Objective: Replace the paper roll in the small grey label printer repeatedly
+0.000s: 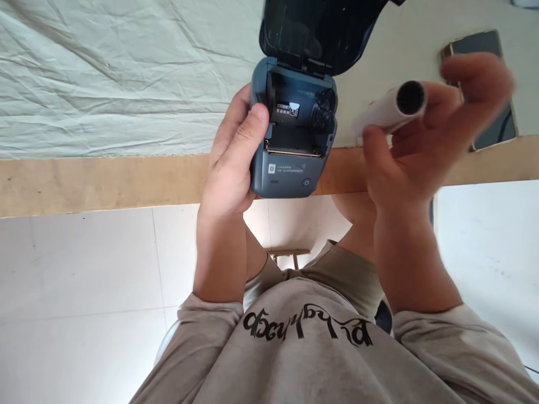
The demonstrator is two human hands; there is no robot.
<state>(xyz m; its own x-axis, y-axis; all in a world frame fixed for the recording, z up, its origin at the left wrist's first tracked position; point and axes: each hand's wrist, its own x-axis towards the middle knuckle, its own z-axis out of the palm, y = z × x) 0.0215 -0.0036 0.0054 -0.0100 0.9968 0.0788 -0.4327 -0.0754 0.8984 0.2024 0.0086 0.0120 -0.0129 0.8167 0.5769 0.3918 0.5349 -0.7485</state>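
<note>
My left hand is wrapped round the left side of a dark blue-grey label printer, thumb over its edge. The printer's black lid is swung up, and its inner bay shows a small printed sticker and no roll. Off to the right, my right hand pinches a white paper roll with a dark core end facing me. The thumb and some fingers grip the roll while other fingers are raised. A gap separates the roll from the printer.
A smartphone lies on the table behind my right hand, partly covered by it. Creased pale cloth covers the table's left part. The wooden table edge runs across in front of me. Below are my knees and a wooden stool bar.
</note>
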